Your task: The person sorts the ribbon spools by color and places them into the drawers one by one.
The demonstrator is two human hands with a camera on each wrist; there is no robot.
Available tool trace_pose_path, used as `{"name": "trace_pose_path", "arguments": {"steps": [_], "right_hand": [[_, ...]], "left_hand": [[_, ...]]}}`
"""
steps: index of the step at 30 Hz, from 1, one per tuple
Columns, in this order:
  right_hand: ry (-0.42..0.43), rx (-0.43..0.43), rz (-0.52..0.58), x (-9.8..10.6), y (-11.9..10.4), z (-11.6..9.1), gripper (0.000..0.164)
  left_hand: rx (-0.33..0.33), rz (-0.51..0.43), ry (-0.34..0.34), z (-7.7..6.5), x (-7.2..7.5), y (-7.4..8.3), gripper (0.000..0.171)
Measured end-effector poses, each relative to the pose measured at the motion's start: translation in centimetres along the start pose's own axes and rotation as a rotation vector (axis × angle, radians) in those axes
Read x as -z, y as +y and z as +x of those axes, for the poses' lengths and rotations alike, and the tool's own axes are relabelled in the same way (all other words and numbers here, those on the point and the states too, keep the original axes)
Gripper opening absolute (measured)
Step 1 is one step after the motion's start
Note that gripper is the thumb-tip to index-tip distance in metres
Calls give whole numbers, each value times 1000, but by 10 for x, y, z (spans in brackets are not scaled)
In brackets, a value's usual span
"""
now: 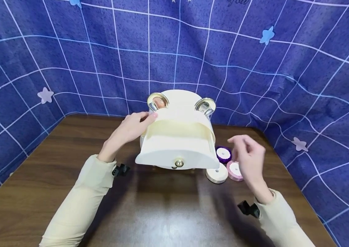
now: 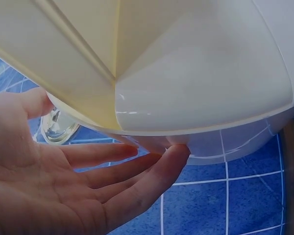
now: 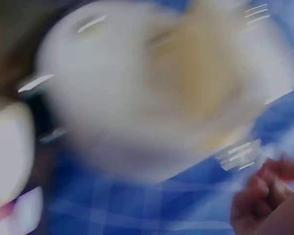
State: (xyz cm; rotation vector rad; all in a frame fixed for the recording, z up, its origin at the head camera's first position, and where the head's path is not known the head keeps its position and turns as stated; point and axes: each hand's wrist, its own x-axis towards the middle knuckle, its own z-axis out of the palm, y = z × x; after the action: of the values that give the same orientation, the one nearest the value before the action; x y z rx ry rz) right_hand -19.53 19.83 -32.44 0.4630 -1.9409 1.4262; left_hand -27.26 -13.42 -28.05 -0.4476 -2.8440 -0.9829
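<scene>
A white rounded storage box (image 1: 182, 113) stands at the middle of the table, its drawer (image 1: 177, 151) pulled out toward me. A round gold knob (image 1: 179, 163) sits on the drawer front. My left hand (image 1: 134, 127) is at the box's left side; in the left wrist view its fairly straight fingers (image 2: 120, 181) lie along the wall. My right hand (image 1: 248, 159), loosely curled and blurred, is over the right of the table with nothing visible in it. Close by it lie a purple ribbon roll (image 1: 224, 154), a pink ribbon roll (image 1: 234, 171) and a white ribbon roll (image 1: 217, 174).
Two gold-rimmed, ear-like fittings, one on the left (image 1: 158, 101) and one on the right (image 1: 205, 106), stick out from the box's upper part. Behind the brown wooden table (image 1: 69, 164) hangs a blue curtain (image 1: 100, 61) with white grid lines and stars.
</scene>
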Motion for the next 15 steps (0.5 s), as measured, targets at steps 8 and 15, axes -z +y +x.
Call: {"name": "trace_pose_path", "arguments": {"steps": [8,15], "right_hand": [[-780,101,-662,-3,89,-18,26],[-875,8,-746,-4,95,-22,41]], "left_hand": [[-6,0,-3,-2,2,0,60],[-9,-4,-2,-2,2,-1,61]]}}
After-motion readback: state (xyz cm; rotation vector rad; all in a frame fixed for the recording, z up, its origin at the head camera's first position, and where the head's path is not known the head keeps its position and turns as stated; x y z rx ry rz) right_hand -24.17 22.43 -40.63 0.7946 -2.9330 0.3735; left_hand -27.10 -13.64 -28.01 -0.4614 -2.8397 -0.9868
